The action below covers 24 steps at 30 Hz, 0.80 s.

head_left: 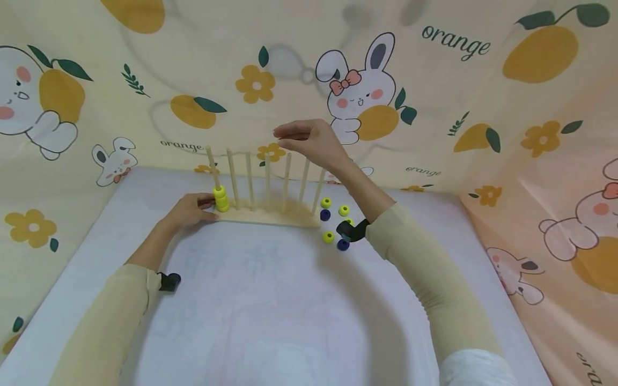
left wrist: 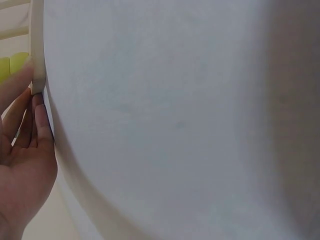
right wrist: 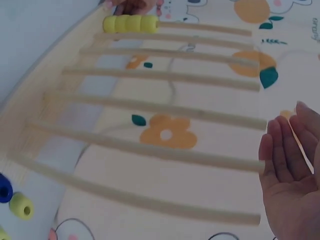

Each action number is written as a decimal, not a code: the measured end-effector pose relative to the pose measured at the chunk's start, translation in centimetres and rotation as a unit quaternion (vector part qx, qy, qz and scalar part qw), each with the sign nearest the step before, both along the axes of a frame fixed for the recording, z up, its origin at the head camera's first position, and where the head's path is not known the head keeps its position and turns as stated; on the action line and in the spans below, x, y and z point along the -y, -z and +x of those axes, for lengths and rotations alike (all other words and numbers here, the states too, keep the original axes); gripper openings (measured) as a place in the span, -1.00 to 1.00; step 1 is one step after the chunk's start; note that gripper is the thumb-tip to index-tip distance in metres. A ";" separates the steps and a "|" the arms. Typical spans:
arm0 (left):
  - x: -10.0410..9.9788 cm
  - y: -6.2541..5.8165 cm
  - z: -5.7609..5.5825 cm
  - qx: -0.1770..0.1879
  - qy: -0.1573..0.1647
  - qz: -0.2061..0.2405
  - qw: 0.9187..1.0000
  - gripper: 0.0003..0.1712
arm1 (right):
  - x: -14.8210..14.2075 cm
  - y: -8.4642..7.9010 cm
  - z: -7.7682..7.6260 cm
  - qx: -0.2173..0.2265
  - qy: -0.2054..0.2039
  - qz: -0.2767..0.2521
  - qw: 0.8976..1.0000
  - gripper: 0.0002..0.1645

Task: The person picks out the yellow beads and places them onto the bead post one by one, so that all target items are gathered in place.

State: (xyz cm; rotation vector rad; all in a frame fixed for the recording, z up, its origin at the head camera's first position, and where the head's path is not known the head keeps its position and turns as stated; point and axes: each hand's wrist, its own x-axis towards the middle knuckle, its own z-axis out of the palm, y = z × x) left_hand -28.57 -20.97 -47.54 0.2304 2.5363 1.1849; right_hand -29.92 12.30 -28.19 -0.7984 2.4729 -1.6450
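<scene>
A wooden peg rack (head_left: 270,216) with several upright pegs stands near the back of the table. Its leftmost peg carries a stack of several yellow beads (head_left: 220,199); the other pegs are bare. My left hand (head_left: 189,211) holds the left end of the base, thumb and fingers around its corner in the left wrist view. Above the right-hand pegs is my right hand (head_left: 314,140), fingers loosely bent with nothing between them. In the right wrist view its fingers (right wrist: 281,150) are beside the peg tips.
Loose yellow beads (head_left: 329,237) and blue beads (head_left: 343,245) lie to the right of the rack, partly behind the right wrist's black camera mount (head_left: 354,231). A patterned cloth (head_left: 232,48) with rabbits and fruit rises behind the white table (head_left: 232,300).
</scene>
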 end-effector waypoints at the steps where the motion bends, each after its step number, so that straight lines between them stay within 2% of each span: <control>1: 0.0 0.1 0.0 0.001 0.001 0.001 1.000 -0.12 | -0.3 0.1 0.1 0.000 0.001 0.000 1.000 -0.68; 11: 0.2 0.5 -0.3 0.001 -0.001 0.013 1.000 -0.14 | -3.5 1.2 0.7 -0.031 0.024 0.009 0.999 -0.68; 24: 0.3 0.2 0.0 -0.009 0.006 0.009 1.000 -0.13 | -7.7 3.1 1.9 -0.001 0.070 0.034 0.997 -0.62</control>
